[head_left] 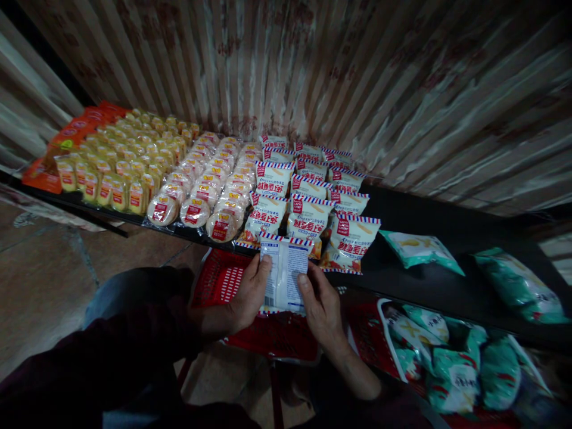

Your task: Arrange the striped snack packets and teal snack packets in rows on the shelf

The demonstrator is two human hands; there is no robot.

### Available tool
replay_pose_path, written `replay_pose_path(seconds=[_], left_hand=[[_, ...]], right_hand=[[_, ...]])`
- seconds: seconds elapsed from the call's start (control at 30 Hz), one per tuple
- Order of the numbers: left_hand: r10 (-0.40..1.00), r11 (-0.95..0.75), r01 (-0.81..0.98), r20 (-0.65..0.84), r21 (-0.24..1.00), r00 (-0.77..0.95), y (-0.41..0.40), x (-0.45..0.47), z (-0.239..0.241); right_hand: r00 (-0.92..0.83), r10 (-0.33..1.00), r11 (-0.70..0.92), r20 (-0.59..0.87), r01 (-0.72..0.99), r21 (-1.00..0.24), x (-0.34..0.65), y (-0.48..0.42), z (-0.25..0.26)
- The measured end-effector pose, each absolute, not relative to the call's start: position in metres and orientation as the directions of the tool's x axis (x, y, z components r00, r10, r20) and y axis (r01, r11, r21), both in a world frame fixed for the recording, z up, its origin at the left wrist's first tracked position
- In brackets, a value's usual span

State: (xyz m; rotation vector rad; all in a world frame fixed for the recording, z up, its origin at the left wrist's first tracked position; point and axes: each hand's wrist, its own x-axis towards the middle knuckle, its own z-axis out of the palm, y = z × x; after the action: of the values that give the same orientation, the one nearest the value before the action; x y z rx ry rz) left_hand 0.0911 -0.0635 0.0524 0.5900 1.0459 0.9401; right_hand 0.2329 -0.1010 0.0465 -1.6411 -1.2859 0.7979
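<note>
Between my two hands is a white snack bag (286, 280) with a red-and-blue striped edge, its printed back turned up toward me. My left hand (251, 292) grips the bag's left side, thumb on top. On the opposite side, my right hand (322, 305) holds it with the thumb pressed on the front. Just beyond the held bag, rows of matching snack bags (310, 220) stand on the black table (429, 220), their red-lettered fronts facing me. Below my hands sits a red plastic basket (214, 277).
Left of the bags are rows of wrapped round crackers (222, 226), small yellow packs (120, 192) and orange bags (67, 140). Two green bags (422, 251) lie on the right. A second red basket (373, 336) holds several green bags (453, 378). A pleated curtain (250, 65) hangs behind.
</note>
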Motion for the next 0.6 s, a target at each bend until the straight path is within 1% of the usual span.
replay_pose_path(seconds=[0.1, 0.23, 0.4, 0.5, 0.6], left_hand=[[0.893, 0.450, -0.364, -0.422, 0.815, 0.158, -0.061, 0.090, 0.053], [0.913, 0.406, -0.374, -0.387, 0.834, 0.128, -0.060, 0.089, 0.054], [0.880, 0.468, -0.357, -0.463, 0.808, 0.107, -0.063, 0.088, 0.051], [0.865, 0.493, -0.319, -0.495, 0.810, 0.081, -0.064, 0.088, 0.051], [0.896, 0.441, -0.265, -0.436, 0.858, 0.080, -0.065, 0.087, 0.057]], right_hand=[[0.239, 0.969, -0.047, 0.055, 0.399, -0.916, 0.230, -0.102, 0.049], [0.252, 0.965, -0.024, 0.068, 0.345, -0.938, 0.226, -0.104, 0.050], [0.310, 0.932, 0.060, 0.185, 0.372, -0.926, 0.226, -0.103, 0.052], [0.307, 0.923, 0.059, 0.230, 0.479, -0.876, 0.230, -0.101, 0.051], [0.222, 0.913, 0.122, 0.344, 0.655, -0.746, 0.236, -0.099, 0.050]])
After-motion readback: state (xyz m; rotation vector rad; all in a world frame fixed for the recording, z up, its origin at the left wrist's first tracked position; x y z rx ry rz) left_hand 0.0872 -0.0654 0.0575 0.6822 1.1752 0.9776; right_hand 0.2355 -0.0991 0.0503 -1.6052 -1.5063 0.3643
